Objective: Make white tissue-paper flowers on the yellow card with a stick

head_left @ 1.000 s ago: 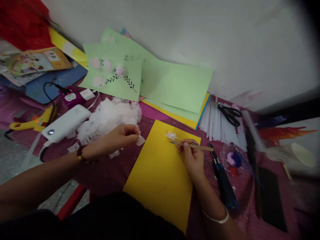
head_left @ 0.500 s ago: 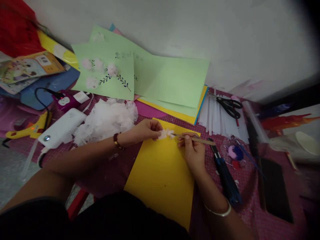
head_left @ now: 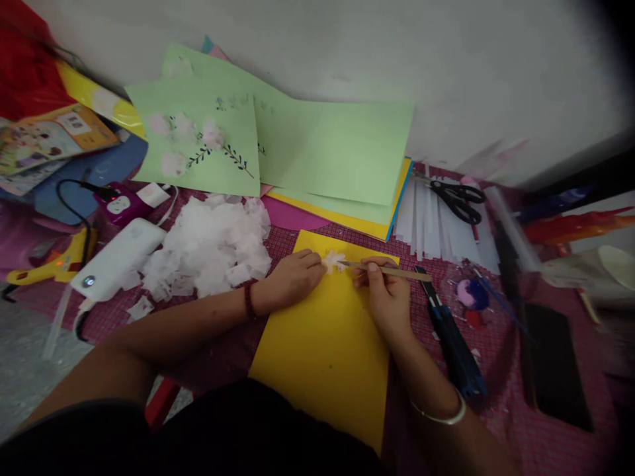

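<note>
A yellow sheet of card (head_left: 325, 344) lies in front of me on a pink checked cloth. Near its top edge sits a small white tissue flower (head_left: 333, 260). My left hand (head_left: 292, 278) rests on the card with its fingertips pinched at the left side of the flower. My right hand (head_left: 384, 297) is closed round a thin wooden stick (head_left: 397, 271), whose tip touches the flower from the right. A heap of white tissue squares (head_left: 213, 244) lies to the left of my left hand.
Green sheets (head_left: 327, 149), one with tissue flowers (head_left: 191, 135), lean against the wall. Black scissors (head_left: 456, 198) lie on white paper strips. A blue-black cutter (head_left: 454, 344), a black phone (head_left: 558, 363), a white power bank (head_left: 116, 258) and a yellow glue gun (head_left: 49, 268) surround the card.
My left hand carried a tissue piece from beside the heap rightwards to the flower on the card and now rests there. The right hand and stick barely moved.
</note>
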Available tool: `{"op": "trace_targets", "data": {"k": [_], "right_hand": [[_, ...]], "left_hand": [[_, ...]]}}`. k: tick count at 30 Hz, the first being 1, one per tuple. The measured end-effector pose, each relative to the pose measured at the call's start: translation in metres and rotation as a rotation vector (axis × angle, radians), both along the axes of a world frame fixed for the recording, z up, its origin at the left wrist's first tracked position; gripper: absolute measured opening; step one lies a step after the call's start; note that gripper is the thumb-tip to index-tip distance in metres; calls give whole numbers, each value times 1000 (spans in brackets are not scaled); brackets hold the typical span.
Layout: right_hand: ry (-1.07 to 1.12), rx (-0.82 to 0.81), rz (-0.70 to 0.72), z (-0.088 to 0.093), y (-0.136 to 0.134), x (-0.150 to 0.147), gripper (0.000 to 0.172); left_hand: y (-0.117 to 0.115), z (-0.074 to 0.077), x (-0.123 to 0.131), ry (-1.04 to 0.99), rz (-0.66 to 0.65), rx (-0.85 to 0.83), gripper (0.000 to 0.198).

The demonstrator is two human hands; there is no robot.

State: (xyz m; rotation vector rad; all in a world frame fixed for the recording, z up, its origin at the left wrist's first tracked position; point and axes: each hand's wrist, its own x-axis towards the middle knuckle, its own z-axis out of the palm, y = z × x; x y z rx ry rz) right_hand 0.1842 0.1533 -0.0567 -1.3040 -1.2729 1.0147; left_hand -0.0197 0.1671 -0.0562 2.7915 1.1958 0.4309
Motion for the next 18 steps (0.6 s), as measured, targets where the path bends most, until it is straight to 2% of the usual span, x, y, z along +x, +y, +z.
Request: {"op": "trace_targets", "data": {"k": [6,13,18], "right_hand": [[-14,66,-29,4,-6,-2,17],[-310,209,115,8,-6,-7,22],[-449,242,163,7,-9,-7,18]], "left_hand": [[0,-3,2,-11,-6,25,23],[2,-4,4,-15,-14,64,22],[1,-3,5,-1,12,56,16]]}}
